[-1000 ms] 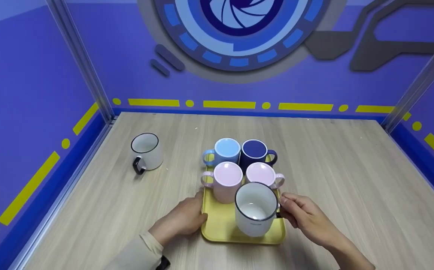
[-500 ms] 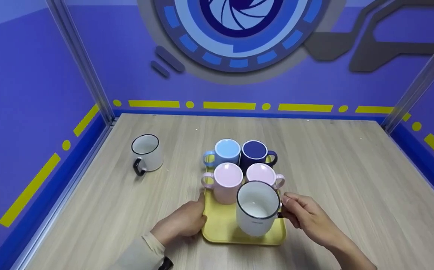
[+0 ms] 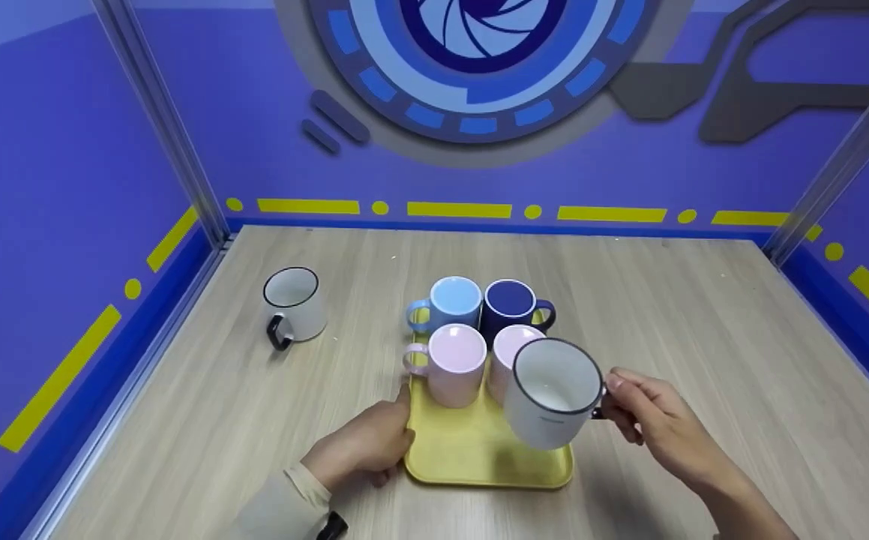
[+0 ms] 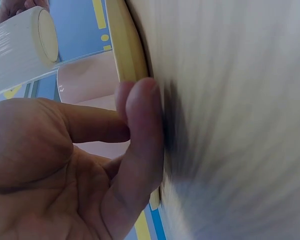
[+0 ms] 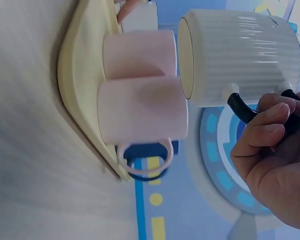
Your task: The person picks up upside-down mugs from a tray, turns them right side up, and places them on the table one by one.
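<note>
My right hand (image 3: 659, 420) pinches the black handle of a white enamel-style mug (image 3: 550, 431) with a black rim, raised and tilted over the yellow tray's (image 3: 464, 465) near right corner. In the right wrist view the mug's base (image 5: 186, 59) hangs apart from the tray. My left hand (image 3: 367, 439) grips the tray's left edge, its curled fingers (image 4: 145, 110) low at the rim. On the tray stand a light blue mug (image 3: 455, 296), a dark blue mug (image 3: 509, 300) and two pink mugs, the left pink one (image 3: 456, 367) in full view and the right pink one (image 3: 509, 352) partly hidden.
A second white mug (image 3: 303, 311) with a black handle stands on the wooden table (image 3: 202, 405) at the left. Blue and purple panels (image 3: 479, 172) close in the back and both sides, with metal posts (image 3: 164, 120) at the corners.
My right hand has lifted the white mug off the tray's near part and carried it up and right. My left hand stays at the tray's edge, and the other mugs have not moved.
</note>
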